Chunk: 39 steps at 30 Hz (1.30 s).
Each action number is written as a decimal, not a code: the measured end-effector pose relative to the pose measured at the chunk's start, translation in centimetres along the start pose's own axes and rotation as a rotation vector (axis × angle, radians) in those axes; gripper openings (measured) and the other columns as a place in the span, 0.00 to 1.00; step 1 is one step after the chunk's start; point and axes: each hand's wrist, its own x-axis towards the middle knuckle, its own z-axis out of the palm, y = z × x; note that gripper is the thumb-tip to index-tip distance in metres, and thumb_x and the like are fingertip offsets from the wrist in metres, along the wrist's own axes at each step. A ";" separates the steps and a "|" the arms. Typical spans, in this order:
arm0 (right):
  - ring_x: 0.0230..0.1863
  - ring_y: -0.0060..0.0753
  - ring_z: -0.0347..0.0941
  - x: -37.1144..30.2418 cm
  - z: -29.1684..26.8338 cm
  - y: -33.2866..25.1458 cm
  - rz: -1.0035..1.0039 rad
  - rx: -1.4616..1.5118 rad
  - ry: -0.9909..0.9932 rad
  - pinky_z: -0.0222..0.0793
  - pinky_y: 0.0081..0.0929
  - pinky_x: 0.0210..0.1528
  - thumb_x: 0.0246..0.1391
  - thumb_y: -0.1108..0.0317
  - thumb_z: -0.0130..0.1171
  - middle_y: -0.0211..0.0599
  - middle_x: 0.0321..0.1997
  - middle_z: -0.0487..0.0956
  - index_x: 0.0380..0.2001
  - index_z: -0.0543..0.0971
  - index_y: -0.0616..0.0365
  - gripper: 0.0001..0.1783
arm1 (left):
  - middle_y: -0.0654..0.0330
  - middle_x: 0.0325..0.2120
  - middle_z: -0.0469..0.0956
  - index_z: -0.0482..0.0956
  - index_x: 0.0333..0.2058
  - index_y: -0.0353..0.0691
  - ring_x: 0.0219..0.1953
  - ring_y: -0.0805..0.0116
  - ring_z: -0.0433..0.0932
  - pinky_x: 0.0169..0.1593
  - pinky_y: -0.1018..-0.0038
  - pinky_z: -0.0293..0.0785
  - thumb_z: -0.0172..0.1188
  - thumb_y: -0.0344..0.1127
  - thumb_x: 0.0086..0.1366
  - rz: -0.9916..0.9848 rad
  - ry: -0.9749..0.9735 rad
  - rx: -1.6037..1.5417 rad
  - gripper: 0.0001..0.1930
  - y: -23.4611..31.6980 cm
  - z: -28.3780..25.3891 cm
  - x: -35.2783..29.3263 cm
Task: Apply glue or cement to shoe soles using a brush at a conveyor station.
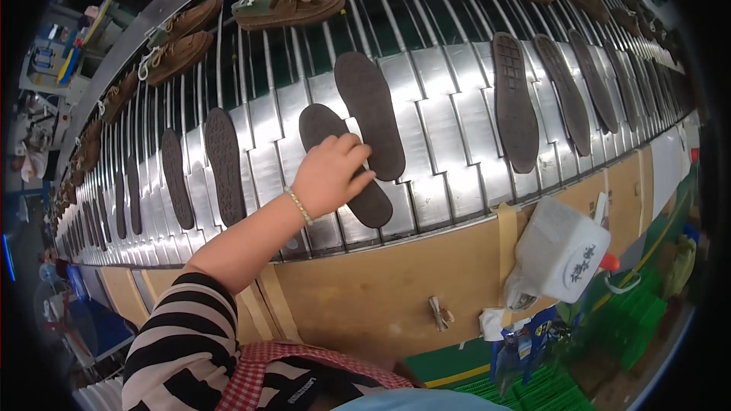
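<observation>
Striped sleeve and red-checked apron fill the bottom of the frame as my left hand reaches up and across to the middle of the picture, a beaded bracelet at the wrist. My fingers lie bent over a dark rubber shoe sole on the slatted metal conveyor; the hand presses on it from above, thumb low against its edge, though whether it is truly pinched or only held flat I cannot tell. That sole runs on a slant from upper left to lower right, its rounded lower end jutting past my palm toward the conveyor's near edge. A second sole lies just right of it, touching or nearly so, on much the same slant and reaching higher in the frame. My right hand is out of view.

Open slats lie right of the pair before the next soles stand in a row toward the upper right. More soles line up at left. Brown laced shoes ride the rods along the top. Below the conveyor runs a brown cardboard-faced panel, with a white plastic jug hanging at lower right.
</observation>
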 end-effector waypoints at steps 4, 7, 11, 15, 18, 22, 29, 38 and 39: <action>0.49 0.52 0.78 2.2 -2.1 0.2 -0.057 0.045 -0.031 0.76 0.43 0.50 0.57 0.62 0.53 0.53 0.50 0.81 0.49 0.80 0.59 0.20 | 0.57 0.40 0.74 0.78 0.34 0.41 0.41 0.53 0.74 0.47 0.61 0.73 0.64 0.37 0.62 -0.006 -0.082 0.041 0.08 -2.9 -1.4 -0.9; 0.50 0.53 0.78 4.4 -4.7 0.1 -0.117 0.063 -0.042 0.76 0.44 0.50 0.57 0.63 0.53 0.54 0.51 0.81 0.50 0.80 0.60 0.20 | 0.58 0.37 0.75 0.79 0.35 0.42 0.39 0.54 0.73 0.44 0.61 0.74 0.64 0.40 0.62 -0.027 -0.110 0.069 0.09 -4.6 -2.6 -0.9; 0.51 0.54 0.78 7.1 -8.3 -0.2 -0.176 0.076 -0.033 0.76 0.44 0.50 0.57 0.64 0.52 0.56 0.51 0.80 0.51 0.79 0.60 0.20 | 0.57 0.42 0.77 0.81 0.42 0.42 0.46 0.53 0.75 0.50 0.59 0.73 0.63 0.46 0.63 -0.272 -0.073 0.151 0.15 -2.6 -1.3 1.4; 0.52 0.56 0.77 7.5 -10.5 0.0 -0.210 0.092 -0.026 0.76 0.45 0.51 0.57 0.65 0.51 0.57 0.52 0.80 0.52 0.78 0.60 0.21 | 0.41 0.70 0.56 0.54 0.70 0.36 0.70 0.45 0.58 0.69 0.49 0.56 0.65 0.62 0.58 -0.561 0.150 0.219 0.52 3.0 3.8 6.0; 0.52 0.57 0.77 3.9 -9.3 1.7 -0.152 0.126 -0.028 0.76 0.45 0.51 0.58 0.66 0.50 0.59 0.52 0.79 0.52 0.78 0.61 0.21 | 0.34 0.70 0.51 0.51 0.71 0.34 0.69 0.32 0.55 0.67 0.41 0.56 0.65 0.53 0.59 -0.564 0.024 0.298 0.49 2.6 5.9 6.1; 0.53 0.59 0.76 -7.2 -5.2 6.5 -0.018 0.223 0.007 0.75 0.46 0.51 0.58 0.67 0.49 0.60 0.53 0.79 0.53 0.77 0.61 0.21 | 0.33 0.65 0.60 0.57 0.67 0.31 0.61 0.27 0.66 0.60 0.47 0.71 0.59 0.36 0.62 -0.467 -0.017 0.506 0.37 4.3 6.2 4.2; 0.39 0.60 0.80 -13.2 -13.8 -6.1 -0.046 -0.643 0.045 0.76 0.54 0.41 0.61 0.64 0.52 0.55 0.37 0.83 0.29 0.81 0.60 0.13 | 0.42 0.41 0.82 0.71 0.54 0.32 0.39 0.52 0.85 0.45 0.57 0.81 0.50 0.23 0.61 -0.548 0.454 -0.768 0.21 -1.7 -2.4 -1.7; 0.48 0.47 0.77 -7.3 -15.6 -22.3 -0.708 -0.297 1.226 0.75 0.40 0.45 0.51 0.59 0.71 0.46 0.47 0.79 0.52 0.74 0.60 0.28 | 0.38 0.66 0.62 0.54 0.69 0.34 0.61 0.44 0.72 0.64 0.52 0.73 0.43 0.30 0.68 -0.024 0.183 -2.194 0.30 13.5 -7.3 -21.8; 0.48 0.47 0.77 -6.2 -15.5 -22.4 -0.710 -0.294 1.242 0.75 0.40 0.45 0.51 0.59 0.71 0.46 0.47 0.79 0.52 0.74 0.60 0.28 | 0.41 0.66 0.63 0.54 0.69 0.35 0.61 0.46 0.73 0.64 0.53 0.73 0.43 0.36 0.71 -0.019 0.126 -2.273 0.29 14.5 -7.2 -23.7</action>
